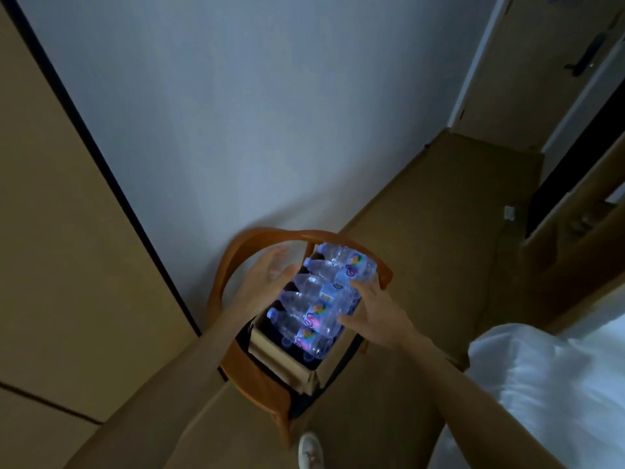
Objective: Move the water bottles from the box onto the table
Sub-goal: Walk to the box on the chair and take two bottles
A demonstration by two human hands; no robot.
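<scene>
Several clear water bottles (321,299) with colourful labels lie on their sides in a stacked row over the open cardboard box (284,362). The box stands on the seat of a wooden chair (257,377). My right hand (378,316) presses against the bottles' bases, with fingers and thumb wrapped on the lower ones. My left hand (267,279) is at the cap ends, palm facing the bottles and fingers spread, slightly blurred. Whether the left hand touches the caps is unclear. The inside of the box is dark and mostly hidden.
A white wall (253,130) rises behind the chair, with a tan panel (67,231) to the left. Tan floor (439,214) runs back to a door (541,62) at upper right. White bedding (558,384) lies at lower right. A white shoe (309,450) shows below.
</scene>
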